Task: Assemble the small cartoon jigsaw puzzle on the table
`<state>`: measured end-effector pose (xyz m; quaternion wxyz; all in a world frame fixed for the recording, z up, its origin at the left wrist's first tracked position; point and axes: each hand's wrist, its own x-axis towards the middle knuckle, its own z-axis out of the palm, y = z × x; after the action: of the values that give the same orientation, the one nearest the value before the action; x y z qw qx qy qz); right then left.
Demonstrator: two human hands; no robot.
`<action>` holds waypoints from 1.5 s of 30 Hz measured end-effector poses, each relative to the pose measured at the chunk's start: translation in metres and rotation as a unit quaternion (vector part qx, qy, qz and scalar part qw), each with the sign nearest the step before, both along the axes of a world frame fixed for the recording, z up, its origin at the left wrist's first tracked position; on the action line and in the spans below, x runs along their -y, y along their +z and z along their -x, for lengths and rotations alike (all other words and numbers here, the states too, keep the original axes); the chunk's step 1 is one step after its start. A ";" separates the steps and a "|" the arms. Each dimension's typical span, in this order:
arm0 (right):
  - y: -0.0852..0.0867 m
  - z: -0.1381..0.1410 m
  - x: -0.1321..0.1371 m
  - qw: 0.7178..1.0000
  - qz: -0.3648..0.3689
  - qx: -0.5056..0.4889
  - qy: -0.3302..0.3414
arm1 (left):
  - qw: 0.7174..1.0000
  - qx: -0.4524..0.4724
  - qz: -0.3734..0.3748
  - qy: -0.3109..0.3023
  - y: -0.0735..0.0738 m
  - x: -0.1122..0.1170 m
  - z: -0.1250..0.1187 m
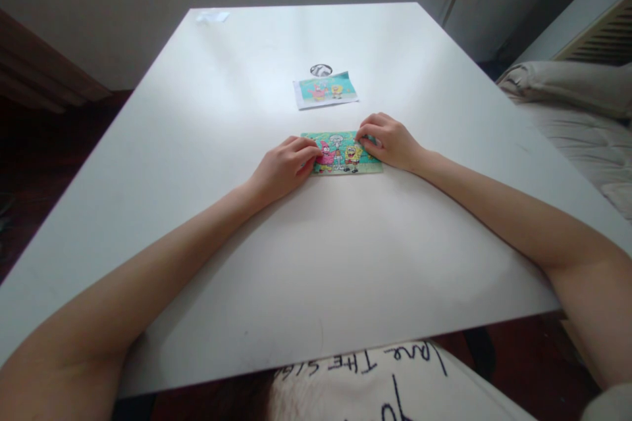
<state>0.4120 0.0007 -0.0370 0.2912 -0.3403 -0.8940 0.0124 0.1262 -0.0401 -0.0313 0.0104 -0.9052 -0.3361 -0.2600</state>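
A small assembled jigsaw puzzle [340, 168] lies flat in the middle of the table, printed with pink and yellow cartoon characters on a teal background. Fine joint lines run between its pieces. My left hand [289, 164] presses on its left side, fingers curled together and fingertips over the pink figure. At the upper right part of the puzzle, my right hand [388, 141] has its thumb and fingers bent in a pinch against the surface. Whether a loose piece is between those fingertips is hidden. Both hands cover parts of the puzzle's ends.
Beyond the puzzle lies a picture sheet [326, 91] with similar cartoon figures and a white margin. Just behind it is a round black-and-white mark or disc [321, 70]. A clear, crumpled-looking wrapper [212, 16] sits at the white table's [237, 92] far left corner. Cushioned seating [567, 99] stands right.
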 end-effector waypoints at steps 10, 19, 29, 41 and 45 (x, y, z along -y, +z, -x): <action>0.000 0.000 0.000 1.000 0.017 -0.002 -0.003 | 1.000 0.005 0.015 -0.003 0.001 0.000 0.000; 0.000 0.000 0.000 1.000 0.020 -0.005 -0.004 | 1.000 0.014 0.014 -0.005 -0.001 0.000 0.000; 0.002 0.001 0.002 1.000 0.021 0.000 -0.012 | 1.000 0.005 0.013 0.002 0.000 0.000 0.000; 0.001 0.001 0.001 1.000 0.017 -0.002 -0.015 | 1.000 0.009 0.023 0.001 0.002 0.001 0.000; 0.001 0.001 0.001 1.000 0.017 0.003 -0.014 | 1.000 0.014 0.027 -0.005 0.002 0.001 0.000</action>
<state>0.4106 -0.0001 -0.0359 0.2830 -0.3578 -0.8896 0.0221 0.1263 -0.0410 -0.0290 -0.0201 -0.9029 -0.3389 -0.2637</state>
